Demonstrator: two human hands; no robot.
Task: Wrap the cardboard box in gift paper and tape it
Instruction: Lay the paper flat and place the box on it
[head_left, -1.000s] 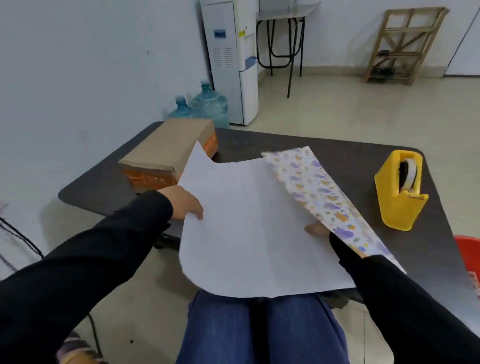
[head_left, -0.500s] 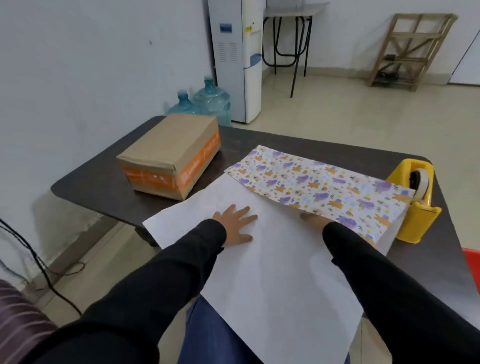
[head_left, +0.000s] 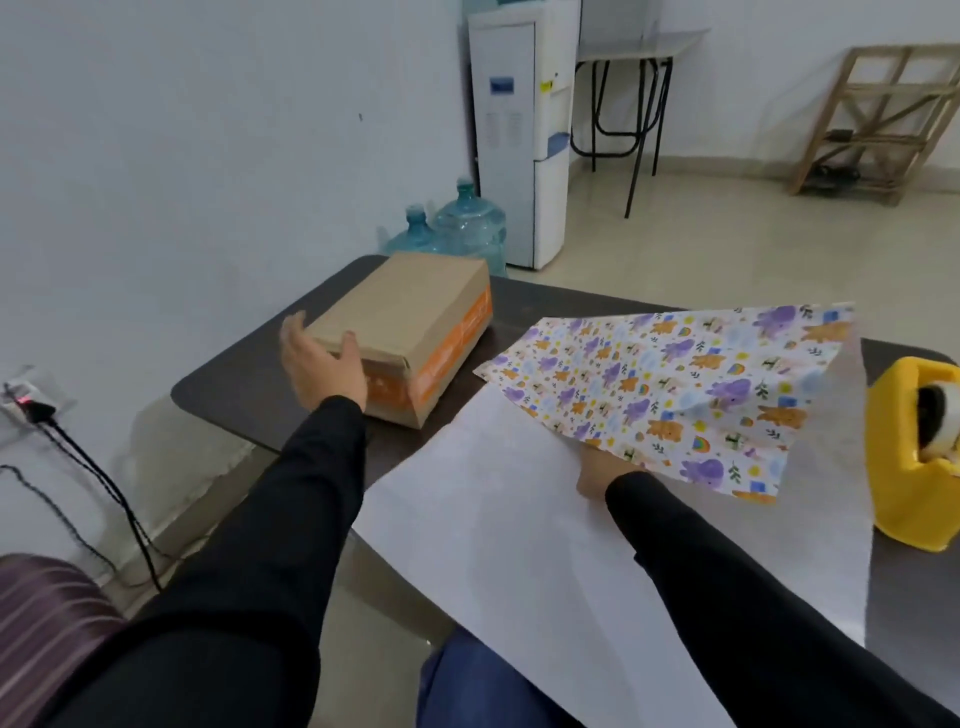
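A person seated at a dark table (head_left: 249, 395) reaches the left hand (head_left: 322, 364), spread wide with the thumb up over the top edge, to the near end of a cardboard box (head_left: 415, 322) that sits unwrapped toward the table's far left corner. The hand is at the box's near end but has not clearly closed on it. The right hand (head_left: 602, 467) rests on a sheet of gift paper (head_left: 519, 519) lying plain side up; most of that hand is hidden beneath a folded-back flap showing the printed side, so its grip cannot be told.

The work appears to be at an early stage: the paper is laid out, but the box is not yet on it, and no folding around the box or taping shows. A yellow tape dispenser (head_left: 914, 467) stands at the right, just beside the paper's edge.

The sheet overhangs the near table edge onto the person's lap. Bare tabletop lies between box and paper, which seems to leave room to slide or lift the box across. The box sits close to the table's left edge.
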